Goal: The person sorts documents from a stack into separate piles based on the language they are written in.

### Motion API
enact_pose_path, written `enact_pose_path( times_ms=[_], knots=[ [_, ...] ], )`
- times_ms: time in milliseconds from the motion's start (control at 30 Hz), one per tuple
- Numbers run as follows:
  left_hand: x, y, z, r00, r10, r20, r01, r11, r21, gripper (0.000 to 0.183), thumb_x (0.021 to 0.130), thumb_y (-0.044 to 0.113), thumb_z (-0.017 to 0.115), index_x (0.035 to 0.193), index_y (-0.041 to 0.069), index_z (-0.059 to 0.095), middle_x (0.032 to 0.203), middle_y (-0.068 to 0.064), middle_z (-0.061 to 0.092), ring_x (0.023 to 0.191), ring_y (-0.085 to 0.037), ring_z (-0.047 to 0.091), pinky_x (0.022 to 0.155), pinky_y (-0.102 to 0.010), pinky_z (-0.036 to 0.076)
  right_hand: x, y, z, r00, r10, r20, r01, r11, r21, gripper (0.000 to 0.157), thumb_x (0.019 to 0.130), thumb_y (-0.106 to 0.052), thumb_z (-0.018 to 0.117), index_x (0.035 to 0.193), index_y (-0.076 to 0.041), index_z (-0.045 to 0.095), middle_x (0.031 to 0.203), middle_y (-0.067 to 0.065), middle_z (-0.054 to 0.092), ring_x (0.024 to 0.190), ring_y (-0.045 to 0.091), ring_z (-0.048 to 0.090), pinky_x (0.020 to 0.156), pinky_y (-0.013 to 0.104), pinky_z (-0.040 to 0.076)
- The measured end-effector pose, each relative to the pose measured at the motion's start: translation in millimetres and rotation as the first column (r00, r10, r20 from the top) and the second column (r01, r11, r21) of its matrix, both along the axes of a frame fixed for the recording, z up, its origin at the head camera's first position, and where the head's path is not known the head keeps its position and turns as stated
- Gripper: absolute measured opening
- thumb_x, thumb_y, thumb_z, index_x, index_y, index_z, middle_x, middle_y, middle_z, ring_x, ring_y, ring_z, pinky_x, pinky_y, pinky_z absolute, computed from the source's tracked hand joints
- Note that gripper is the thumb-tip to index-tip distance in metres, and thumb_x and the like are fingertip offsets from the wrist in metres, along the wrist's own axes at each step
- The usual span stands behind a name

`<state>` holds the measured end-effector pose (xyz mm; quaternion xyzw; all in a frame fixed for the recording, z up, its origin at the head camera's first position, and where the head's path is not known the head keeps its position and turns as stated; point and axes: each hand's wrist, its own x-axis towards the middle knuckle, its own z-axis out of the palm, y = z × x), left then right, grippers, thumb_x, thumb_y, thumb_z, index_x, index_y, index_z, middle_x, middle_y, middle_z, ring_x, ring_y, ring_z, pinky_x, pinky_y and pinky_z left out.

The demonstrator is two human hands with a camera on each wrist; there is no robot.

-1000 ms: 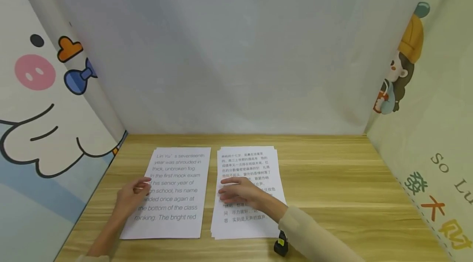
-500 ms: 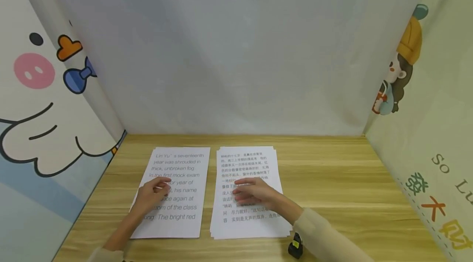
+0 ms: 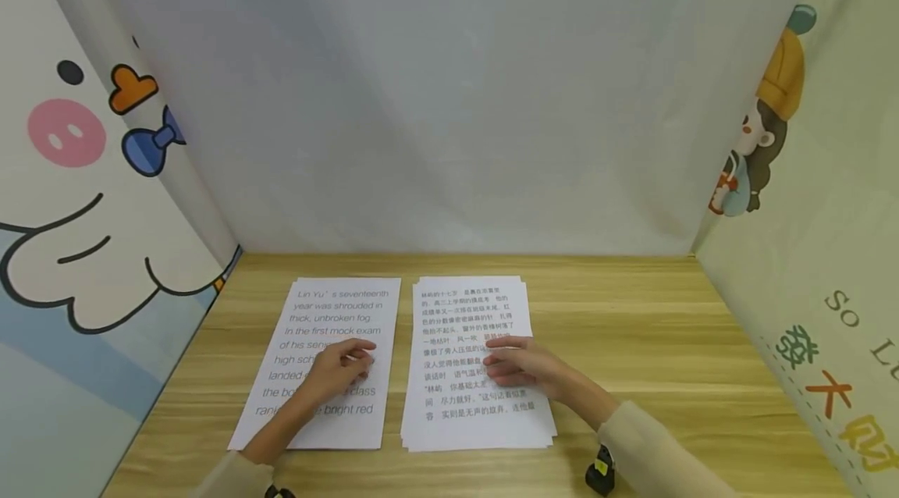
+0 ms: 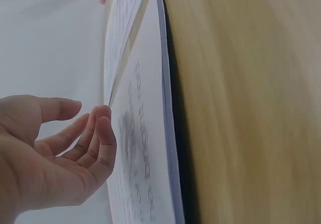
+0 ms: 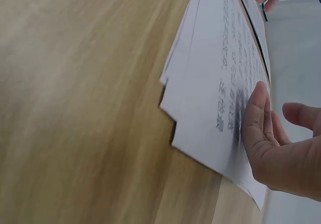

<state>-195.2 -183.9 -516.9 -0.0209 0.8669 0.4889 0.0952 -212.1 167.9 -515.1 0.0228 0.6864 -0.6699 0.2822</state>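
Observation:
Two stacks of printed paper lie side by side on the wooden table. Over the lower half of the English-text stack [image 3: 330, 318] is my left hand [image 3: 337, 373], its fingers loosely bent and holding nothing. My right hand [image 3: 527, 369] hovers above the right side of the Chinese-text stack [image 3: 463, 311], fingers extended, also with nothing in them. In the left wrist view the left hand [image 4: 70, 153] shows thumb and fingertips apart, close over the page. The right wrist view has the right hand [image 5: 281, 138] beside the printed sheets [image 5: 205, 88], whose corners are unevenly fanned.
The wooden table [image 3: 667, 357] extends right of the stacks and in front of them. A pale curtain [image 3: 449, 108] stands behind it. Cartoon-printed panels [image 3: 70, 248] flank both sides. A black wrist device [image 3: 600, 471] sits by the right sleeve.
Both hands have moved to the right over their stacks, the left from the sheet's left edge toward its middle, the right toward its stack's right side. The stacks stay put.

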Motion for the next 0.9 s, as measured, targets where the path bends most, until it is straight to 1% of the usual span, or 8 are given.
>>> enact_pose_path(
  times_ms=[100, 200, 400, 467, 633, 700, 900],
  knots=[
    [2.4, 13.8, -1.2, 0.999, -0.035, 0.036, 0.033, 0.999, 0.032, 0.031, 0.097, 0.012, 0.065, 0.126, 0.003, 0.068, 0.102, -0.007, 0.069, 0.078, -0.014, 0.066, 0.066, -0.024, 0.055, 2.2, 14.3, -0.8, 1.000, -0.008, -0.001, 0.008, 1.000, 0.007, 0.051, 0.103, -0.016, 0.058, 0.146, 0.009, 0.044, 0.109, 0.009, 0.074, 0.088, 0.011, 0.074, 0.083, 0.025, 0.062],
    [5.0, 25.9, -3.6, 0.996, -0.067, 0.060, 0.064, 0.996, 0.057, 0.034, 0.097, 0.013, 0.066, 0.129, 0.002, 0.067, 0.104, -0.008, 0.069, 0.077, -0.014, 0.066, 0.065, -0.025, 0.056, 4.5, 27.3, -0.4, 1.000, -0.005, 0.001, 0.005, 1.000, -0.001, 0.053, 0.104, -0.016, 0.057, 0.147, 0.010, 0.042, 0.109, 0.007, 0.074, 0.089, 0.010, 0.073, 0.083, 0.024, 0.062],
    [11.0, 43.8, -5.2, 0.982, -0.158, 0.101, 0.146, 0.982, 0.119, 0.044, 0.095, 0.008, 0.064, 0.137, -0.004, 0.058, 0.114, -0.011, 0.068, 0.081, -0.014, 0.068, 0.068, -0.031, 0.060, 7.6, 50.9, 3.8, 0.999, -0.037, -0.014, 0.038, 0.999, 0.022, 0.055, 0.105, -0.014, 0.055, 0.150, 0.011, 0.038, 0.116, 0.012, 0.072, 0.093, 0.012, 0.073, 0.086, 0.026, 0.061],
    [12.0, 48.1, -5.6, 0.981, -0.159, 0.109, 0.146, 0.982, 0.120, 0.046, 0.094, 0.007, 0.063, 0.138, -0.005, 0.056, 0.114, -0.011, 0.067, 0.082, -0.015, 0.068, 0.068, -0.031, 0.060, 8.1, 56.9, 5.9, 0.999, -0.051, -0.017, 0.051, 0.998, 0.028, 0.055, 0.105, -0.014, 0.054, 0.151, 0.011, 0.036, 0.118, 0.013, 0.071, 0.094, 0.012, 0.073, 0.087, 0.027, 0.062],
    [11.5, 56.2, -5.6, 0.988, -0.114, 0.103, 0.106, 0.991, 0.082, 0.048, 0.093, 0.006, 0.065, 0.139, -0.005, 0.055, 0.108, -0.009, 0.066, 0.076, -0.015, 0.064, 0.061, -0.029, 0.057, 8.6, 65.4, 7.6, 0.999, -0.049, -0.010, 0.050, 0.999, 0.021, 0.057, 0.105, -0.014, 0.053, 0.151, 0.013, 0.032, 0.116, 0.012, 0.071, 0.093, 0.012, 0.073, 0.088, 0.028, 0.062],
    [9.9, 59.0, -5.5, 0.988, -0.113, 0.103, 0.107, 0.992, 0.063, 0.050, 0.093, 0.007, 0.065, 0.140, -0.006, 0.054, 0.107, -0.009, 0.066, 0.074, -0.015, 0.062, 0.059, -0.028, 0.056, 8.9, 67.4, 6.9, 0.999, -0.048, -0.006, 0.048, 0.999, 0.023, 0.057, 0.105, -0.014, 0.053, 0.151, 0.014, 0.033, 0.114, 0.011, 0.071, 0.092, 0.011, 0.073, 0.088, 0.028, 0.062],
    [5.9, 64.5, -4.9, 0.984, -0.137, 0.112, 0.137, 0.991, 0.006, 0.053, 0.094, 0.011, 0.065, 0.142, -0.007, 0.052, 0.104, -0.007, 0.064, 0.071, -0.014, 0.059, 0.057, -0.025, 0.051, 9.4, 68.8, 3.5, 0.999, -0.048, 0.006, 0.048, 0.998, 0.031, 0.058, 0.105, -0.016, 0.055, 0.150, 0.014, 0.034, 0.112, 0.010, 0.073, 0.091, 0.012, 0.073, 0.086, 0.029, 0.062]
  ],
)
